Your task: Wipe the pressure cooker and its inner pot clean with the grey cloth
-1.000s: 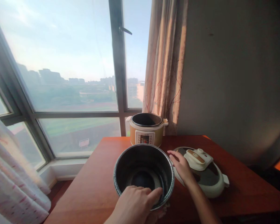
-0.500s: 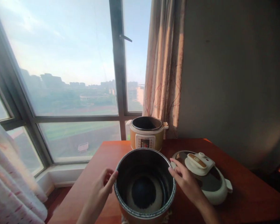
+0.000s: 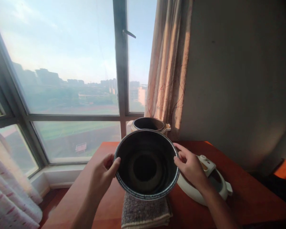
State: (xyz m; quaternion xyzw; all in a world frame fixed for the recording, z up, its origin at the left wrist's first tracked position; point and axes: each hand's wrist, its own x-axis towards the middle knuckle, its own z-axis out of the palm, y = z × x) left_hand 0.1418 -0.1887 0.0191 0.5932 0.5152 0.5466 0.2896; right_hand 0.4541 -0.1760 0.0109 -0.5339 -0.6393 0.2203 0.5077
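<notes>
Both hands — left hand (image 3: pixel 102 173), right hand (image 3: pixel 190 167) — grip the dark inner pot (image 3: pixel 146 163) by its rim. It hangs above a folded grey cloth (image 3: pixel 145 211) — lid (image 3: pixel 212 184) beside it.

Two hands: the left hand (image 3: pixel 102 175) and the right hand (image 3: pixel 192 167). One dark inner pot (image 3: pixel 146 163). One cooker base (image 3: pixel 149 124). One cooker lid (image 3: pixel 211 183). One folded grey cloth (image 3: pixel 145 211). One wooden bench (image 3: pixel 248 190). One curtain (image 3: pixel 168 70) by the wall, and one pale curtain (image 3: pixel 9 184) at the left edge.
</notes>
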